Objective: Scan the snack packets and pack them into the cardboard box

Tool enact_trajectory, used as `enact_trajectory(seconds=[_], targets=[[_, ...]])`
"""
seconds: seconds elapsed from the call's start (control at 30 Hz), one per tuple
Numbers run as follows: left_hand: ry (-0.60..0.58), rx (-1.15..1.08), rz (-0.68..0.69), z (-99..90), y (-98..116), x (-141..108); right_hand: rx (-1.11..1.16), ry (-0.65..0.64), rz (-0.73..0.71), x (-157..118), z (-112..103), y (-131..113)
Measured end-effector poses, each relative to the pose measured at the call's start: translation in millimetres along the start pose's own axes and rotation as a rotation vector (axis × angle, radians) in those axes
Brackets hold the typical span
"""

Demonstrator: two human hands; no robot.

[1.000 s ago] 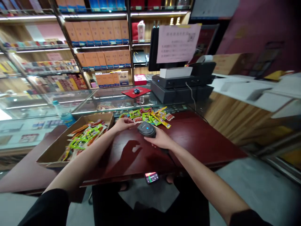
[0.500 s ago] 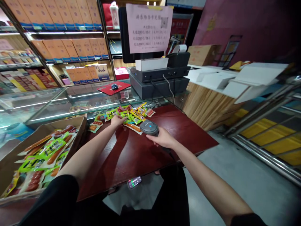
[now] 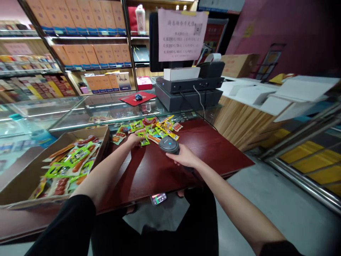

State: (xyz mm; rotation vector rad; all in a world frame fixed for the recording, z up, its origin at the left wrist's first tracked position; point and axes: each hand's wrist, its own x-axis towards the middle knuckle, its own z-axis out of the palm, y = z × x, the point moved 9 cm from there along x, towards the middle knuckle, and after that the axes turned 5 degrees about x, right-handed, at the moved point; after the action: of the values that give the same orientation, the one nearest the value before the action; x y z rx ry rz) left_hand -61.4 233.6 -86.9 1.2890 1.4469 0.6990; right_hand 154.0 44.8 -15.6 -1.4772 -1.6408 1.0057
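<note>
My right hand [image 3: 185,155] is wrapped round the handle of a dark barcode scanner [image 3: 168,144], its head pointing toward the snack pile. At the near left side of that pile, my left hand [image 3: 134,139] pinches a small green snack packet [image 3: 144,139]. Green and yellow snack packets [image 3: 160,131] and sausages in clear wrap lie in a loose heap on the dark red tabletop [image 3: 160,170]. To the left, an open cardboard box [image 3: 102,137] holds several packaged sausages [image 3: 76,160] and green packets.
Behind the pile runs a glass counter [image 3: 101,106] with a red mouse pad [image 3: 130,99]. A cash drawer [image 3: 186,97] stands under a monitor with a pink notice [image 3: 182,35]. White boxes [image 3: 247,89] sit on a wooden counter at right. A lit phone [image 3: 159,199] is below the table edge.
The camera view has shifted, so the surroundings appear further right. My left hand has drawn a green packet slightly out of the heap toward me. The scanner stays in my right hand.
</note>
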Motion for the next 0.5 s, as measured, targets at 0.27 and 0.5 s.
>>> enact_trajectory(seconds=[0.27,0.5], targets=[[0.136,0.049,-0.026,-64.8,-20.3,-60.3,0.047,-0.130,-0.036,26.0,73.9,-33.6],[0.082,-0.338,0.095,-111.5,23.2,-101.5,0.013,-0.144,-0.187,33.1,101.0,-80.3]])
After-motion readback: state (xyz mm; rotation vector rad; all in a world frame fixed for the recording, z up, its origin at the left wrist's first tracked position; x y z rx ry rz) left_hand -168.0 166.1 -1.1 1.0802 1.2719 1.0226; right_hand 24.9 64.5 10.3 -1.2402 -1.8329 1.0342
